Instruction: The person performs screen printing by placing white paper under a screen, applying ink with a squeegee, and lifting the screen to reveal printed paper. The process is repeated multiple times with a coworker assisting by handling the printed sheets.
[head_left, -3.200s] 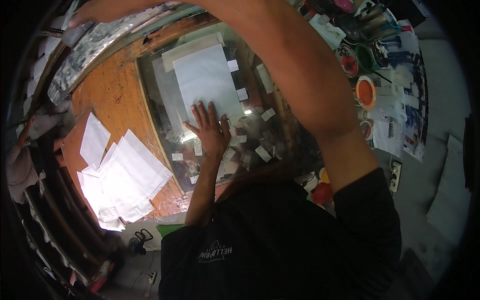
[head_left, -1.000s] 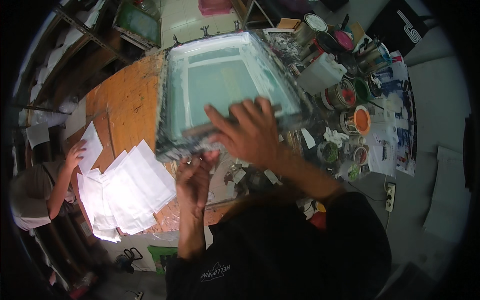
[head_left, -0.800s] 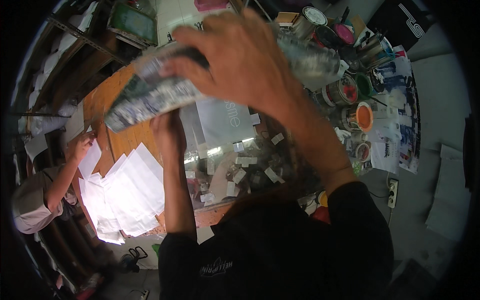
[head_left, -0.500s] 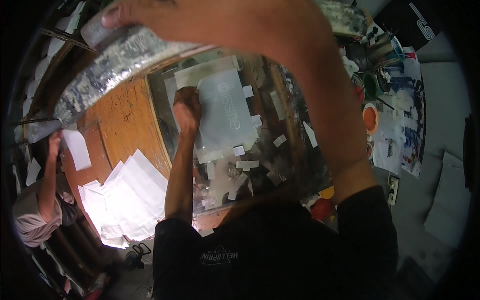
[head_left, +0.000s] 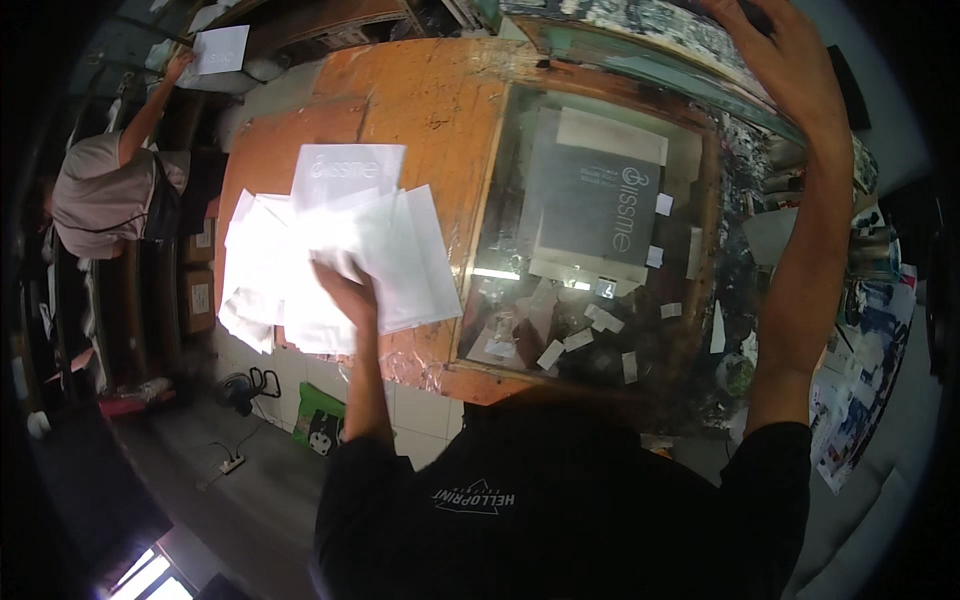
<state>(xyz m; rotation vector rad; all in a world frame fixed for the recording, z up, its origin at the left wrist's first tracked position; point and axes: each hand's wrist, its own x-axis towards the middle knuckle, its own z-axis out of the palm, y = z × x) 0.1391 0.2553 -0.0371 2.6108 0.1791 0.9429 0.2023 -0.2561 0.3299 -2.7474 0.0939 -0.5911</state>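
Over a pile of loose white paper sheets (head_left: 270, 270) on the left of the wooden table, my left hand (head_left: 348, 290) lies with its fingers apart, touching the upper sheets. A white sheet with pale printing (head_left: 350, 165) sticks out at the pile's far side. My right hand (head_left: 775, 55), at the upper right, is closed around the edge of a raised, ink-smeared screen frame (head_left: 650, 45); part of its grip is cut off by the picture's edge. Between my arms lies a glass panel (head_left: 500, 300) with a grey printed rectangle (head_left: 590, 200) and small paper tabs around it.
A co-worker (head_left: 110, 200) at the far left holds up a printed white sheet (head_left: 220, 50) beside shelving. The wooden table (head_left: 420, 100) surrounds the glass panel. Tins (head_left: 875, 250) and ink-stained paper (head_left: 870, 370) stand at the right. A green bag (head_left: 320, 415) and cables lie on the floor.
My left hand has moved from the glass panel leftward to the paper pile. The view has turned, and the frame in my right hand now appears farther right. The co-worker's sheet is raised higher.
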